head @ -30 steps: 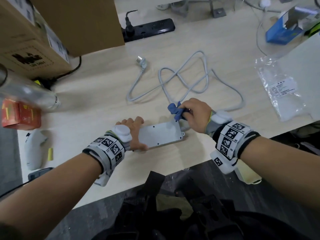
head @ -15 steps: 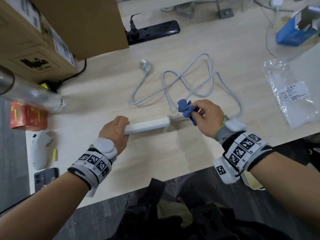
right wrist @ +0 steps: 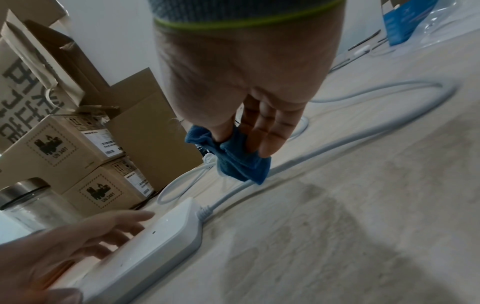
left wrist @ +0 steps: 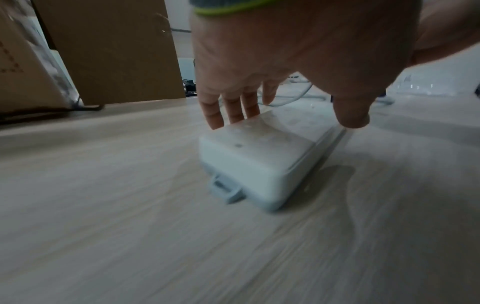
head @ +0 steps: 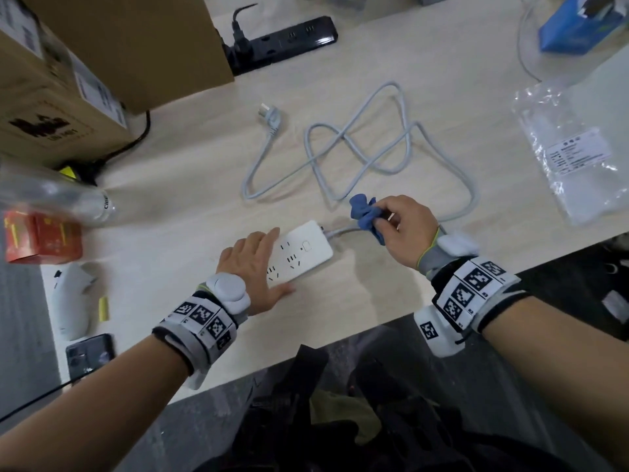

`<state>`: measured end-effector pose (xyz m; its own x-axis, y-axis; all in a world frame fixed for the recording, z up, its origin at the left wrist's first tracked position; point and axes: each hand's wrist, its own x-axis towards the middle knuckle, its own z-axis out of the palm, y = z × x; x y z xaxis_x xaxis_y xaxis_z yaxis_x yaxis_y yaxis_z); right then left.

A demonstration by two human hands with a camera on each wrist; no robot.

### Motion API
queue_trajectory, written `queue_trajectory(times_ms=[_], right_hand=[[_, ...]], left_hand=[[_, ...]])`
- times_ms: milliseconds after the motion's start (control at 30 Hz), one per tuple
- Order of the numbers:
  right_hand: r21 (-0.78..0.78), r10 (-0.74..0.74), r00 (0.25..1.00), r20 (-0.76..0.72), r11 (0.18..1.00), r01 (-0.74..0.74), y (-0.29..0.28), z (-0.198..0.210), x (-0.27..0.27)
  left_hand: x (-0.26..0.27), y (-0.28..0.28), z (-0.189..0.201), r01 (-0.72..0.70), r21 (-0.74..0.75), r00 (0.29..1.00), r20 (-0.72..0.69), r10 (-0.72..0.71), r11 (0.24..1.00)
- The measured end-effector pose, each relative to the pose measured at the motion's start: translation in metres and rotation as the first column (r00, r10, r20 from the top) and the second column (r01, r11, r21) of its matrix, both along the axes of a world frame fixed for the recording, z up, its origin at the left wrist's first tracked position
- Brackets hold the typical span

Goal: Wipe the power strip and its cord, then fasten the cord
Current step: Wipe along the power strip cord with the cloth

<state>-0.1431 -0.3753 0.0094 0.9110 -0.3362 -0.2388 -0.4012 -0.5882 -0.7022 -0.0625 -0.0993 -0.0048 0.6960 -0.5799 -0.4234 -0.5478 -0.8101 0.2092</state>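
Observation:
The white power strip [head: 303,252] lies sockets up near the table's front edge. My left hand [head: 265,264] rests over its left end with straight fingers at the far edge and the thumb at the near edge; the left wrist view shows that hand [left wrist: 293,116] over the strip [left wrist: 259,160]. The grey cord [head: 357,148] leaves the strip's right end and loops back to its plug [head: 270,115]. My right hand [head: 391,223] pinches a bunched blue cloth [head: 366,212] over the cord close to the strip. In the right wrist view the cloth [right wrist: 241,166] hangs on the cord [right wrist: 337,144].
Cardboard boxes [head: 119,46] and a black power strip [head: 289,35] stand at the back. A glass jar [head: 58,195], red box [head: 41,236], white handheld device [head: 73,298] and phone [head: 88,352] fill the left. A plastic bag [head: 575,155] and blue box [head: 575,25] lie right.
The strip has rolled from underside up, over its edge, to sockets up. My left hand has gone from gripping its end to lying flat on it. The right hand stays by the cord.

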Motion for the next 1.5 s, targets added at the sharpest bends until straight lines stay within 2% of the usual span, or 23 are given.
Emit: queue_trajectory(times_ms=[67,167,267,367,467,567,667,733,800,867,900,933,967,1067,1133,1167,1267,1300,1400,1500], right_hand=[[-0.005,-0.005,1.000,-0.001,1.000,0.005,-0.002,0.001,-0.003],[-0.018,-0.012,1.000,0.008,1.000,0.013,-0.005,0.004,-0.008],[-0.029,-0.009,1.000,0.004,1.000,0.010,-0.006,0.006,-0.009],[-0.009,-0.024,1.000,-0.016,1.000,0.024,-0.004,0.008,-0.009],[0.104,-0.113,0.993,-0.028,0.988,0.116,0.000,0.012,-0.002],[0.244,-0.245,0.968,-0.049,0.937,0.250,0.005,0.023,0.014],[0.491,-0.342,0.932,-0.120,0.795,0.356,0.020,0.035,0.025],[0.609,-0.374,0.909,-0.185,0.681,0.405,0.030,0.040,0.032],[0.719,-0.422,0.871,-0.252,0.521,0.460,0.038,0.046,0.042],[0.809,-0.507,0.802,-0.317,0.298,0.507,0.039,0.057,0.053],[0.829,-0.539,0.770,-0.342,0.213,0.517,0.039,0.062,0.058],[0.831,-0.552,0.753,-0.359,0.179,0.527,0.039,0.066,0.061],[0.818,-0.553,0.749,-0.365,0.193,0.541,0.040,0.070,0.063],[0.731,-0.542,0.754,-0.372,0.329,0.598,0.037,0.074,0.068],[0.692,-0.551,0.740,-0.386,0.357,0.627,0.033,0.072,0.069],[0.691,-0.559,0.726,-0.400,0.337,0.640,0.031,0.073,0.069],[0.738,-0.576,0.681,-0.452,0.186,0.648,0.033,0.075,0.068],[0.752,-0.586,0.679,-0.442,0.170,0.636,0.035,0.075,0.068],[0.770,-0.620,0.680,-0.392,0.184,0.612,0.039,0.075,0.072],[0.811,-0.622,0.705,-0.343,0.183,0.556,0.043,0.081,0.074]], left_hand=[[0.000,-0.020,0.001,-0.036,-0.022,0.999,-0.015,0.036,0.999],[-0.001,-0.045,-0.001,-0.041,0.031,0.999,-0.033,0.042,0.999],[0.002,-0.055,-0.005,-0.017,0.101,0.999,-0.037,0.020,0.995],[0.004,-0.059,-0.005,-0.023,0.090,1.000,-0.014,0.025,0.996],[0.009,-0.066,0.008,-0.126,0.006,0.992,-0.001,0.126,0.992],[0.017,-0.072,0.029,-0.213,-0.063,0.977,-0.034,0.211,0.975],[0.024,-0.073,0.040,-0.325,-0.130,0.944,-0.106,0.313,0.937],[0.022,-0.075,0.044,-0.347,-0.170,0.935,-0.146,0.324,0.922],[0.019,-0.075,0.048,-0.311,-0.221,0.944,-0.181,0.274,0.925],[0.018,-0.076,0.054,-0.267,-0.257,0.958,-0.179,0.226,0.929],[0.019,-0.076,0.057,-0.248,-0.270,0.965,-0.158,0.211,0.930],[0.021,-0.077,0.061,-0.239,-0.279,0.969,-0.133,0.209,0.930],[0.023,-0.077,0.064,-0.243,-0.284,0.969,-0.119,0.218,0.927],[0.029,-0.077,0.071,-0.334,-0.310,0.942,-0.135,0.306,0.890],[0.034,-0.077,0.074,-0.361,-0.330,0.933,-0.133,0.335,0.872],[0.036,-0.077,0.077,-0.356,-0.339,0.935,-0.127,0.333,0.871],[0.039,-0.081,0.084,-0.325,-0.352,0.945,-0.089,0.314,0.878],[0.039,-0.084,0.086,-0.285,-0.350,0.957,-0.064,0.281,0.892],[0.038,-0.090,0.088,-0.157,-0.334,0.985,0.016,0.173,0.929],[0.038,-0.092,0.093,-0.135,-0.346,0.986,0.045,0.160,0.929]])
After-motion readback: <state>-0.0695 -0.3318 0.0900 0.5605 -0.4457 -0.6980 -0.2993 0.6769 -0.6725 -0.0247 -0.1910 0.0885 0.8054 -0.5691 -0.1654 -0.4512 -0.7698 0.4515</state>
